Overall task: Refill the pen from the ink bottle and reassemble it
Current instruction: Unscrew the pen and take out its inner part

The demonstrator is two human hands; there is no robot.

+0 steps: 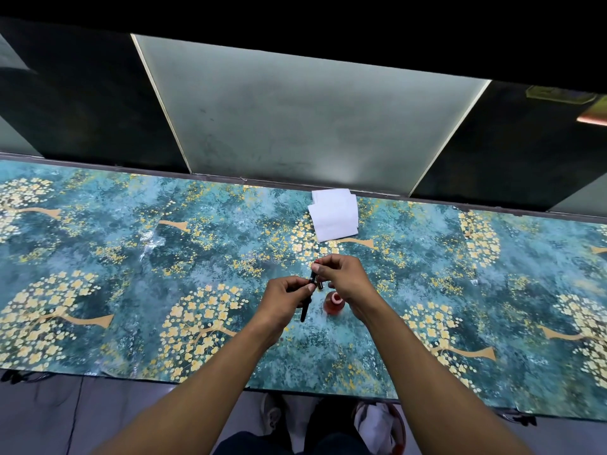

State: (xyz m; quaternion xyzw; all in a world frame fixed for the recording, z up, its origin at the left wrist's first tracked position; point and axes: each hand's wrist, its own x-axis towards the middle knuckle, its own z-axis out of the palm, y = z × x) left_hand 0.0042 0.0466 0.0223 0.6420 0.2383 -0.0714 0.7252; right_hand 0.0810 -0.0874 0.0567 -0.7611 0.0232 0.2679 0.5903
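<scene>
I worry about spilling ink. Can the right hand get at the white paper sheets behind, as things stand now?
Probably not yet: the right hand pinches the pen, as does the left hand. The path to the white paper sheets looks free otherwise.

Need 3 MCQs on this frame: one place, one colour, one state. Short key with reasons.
1. The ink bottle stands:
A) under the right hand
B) on the white paper
C) at the table's far left

2. The liquid in the bottle looks:
A) blue
B) reddish
C) green

3. The left hand:
A) lies flat on the table
B) hangs idle
C) grips the black pen

Key: 1 A, the bottle sits just below that wrist; 2 B, reddish through the glass; 3 C, its fingers curl round the pen.
</scene>
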